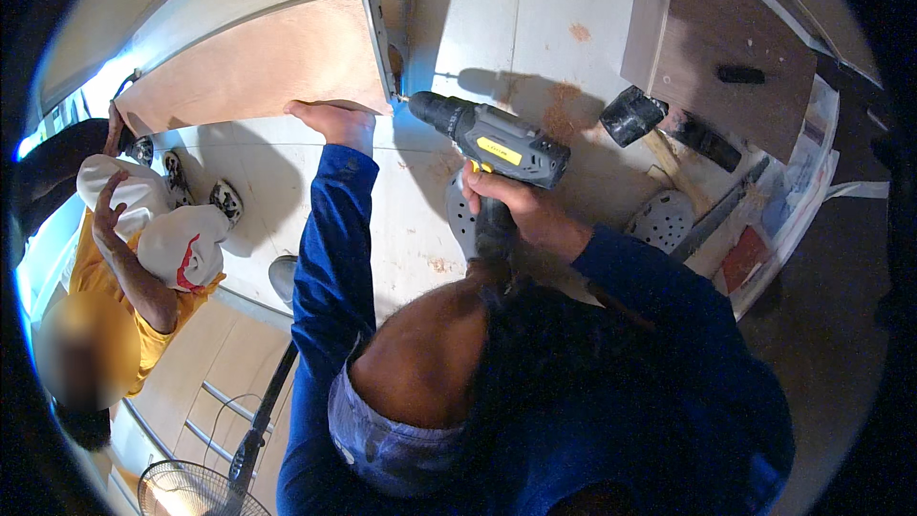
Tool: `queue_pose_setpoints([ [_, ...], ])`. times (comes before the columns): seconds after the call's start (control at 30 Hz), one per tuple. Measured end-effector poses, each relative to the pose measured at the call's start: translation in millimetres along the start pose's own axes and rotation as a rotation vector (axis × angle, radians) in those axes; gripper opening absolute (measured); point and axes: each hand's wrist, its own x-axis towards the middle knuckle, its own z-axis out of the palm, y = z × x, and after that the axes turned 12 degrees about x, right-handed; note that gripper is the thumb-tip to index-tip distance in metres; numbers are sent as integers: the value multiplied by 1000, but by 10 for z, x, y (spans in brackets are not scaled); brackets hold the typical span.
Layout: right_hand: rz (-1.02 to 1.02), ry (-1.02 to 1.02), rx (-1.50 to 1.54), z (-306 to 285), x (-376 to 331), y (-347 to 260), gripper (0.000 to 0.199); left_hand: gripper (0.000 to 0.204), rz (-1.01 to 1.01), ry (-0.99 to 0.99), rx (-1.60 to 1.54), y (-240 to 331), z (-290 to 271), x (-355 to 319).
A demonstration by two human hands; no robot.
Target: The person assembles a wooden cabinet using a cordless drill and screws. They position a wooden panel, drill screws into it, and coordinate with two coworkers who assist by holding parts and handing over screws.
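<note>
Head view: right hand (521,205) grasps drill (501,145) mid-frame, bit pointed at metal bracket (373,33) on board's (258,65) right end, top center.
Index finger by the trigger; bit tip sits at bracket's lower end, too small to tell if touching. Left hand (342,124) is against board's lower edge, fingers partly hidden, can't tell if clenched. Board spans upper left; another person's hand (115,129) at its left end. Wooden box (721,43) upper right, sawdust (564,110) on floor (468,10).
</note>
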Motion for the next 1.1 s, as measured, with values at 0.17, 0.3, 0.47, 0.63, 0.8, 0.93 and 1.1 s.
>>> queue_pose_setpoints([
  [0.17, 87, -77, -146, -236, 146, -251, 20, 88, 6, -18, -44, 14, 28, -33],
  [0.3, 263, -28, 126, -387, 247, -318, 21, 91, 32, 53, 2, 10, 59, -37],
  [0.47, 266, -78, 311, -438, 269, -286, 24, 91, -28, -33, -49, 27, 15, -12],
  [0.63, 297, -74, 305, -450, 287, -276, 22, 90, -20, -38, -63, 21, 4, -4],
  [0.8, 303, -58, 403, -444, 275, -217, 21, 90, -8, 3, 0, 7, 9, -2],
  [0.93, 350, -84, 525, -450, 257, -182, 20, 92, -8, 18, -17, 5, -8, 1],
  [1.1, 386, -27, 650, -346, 206, -126, 18, 93, -12, 12, -37, 2, 4, 1],
])
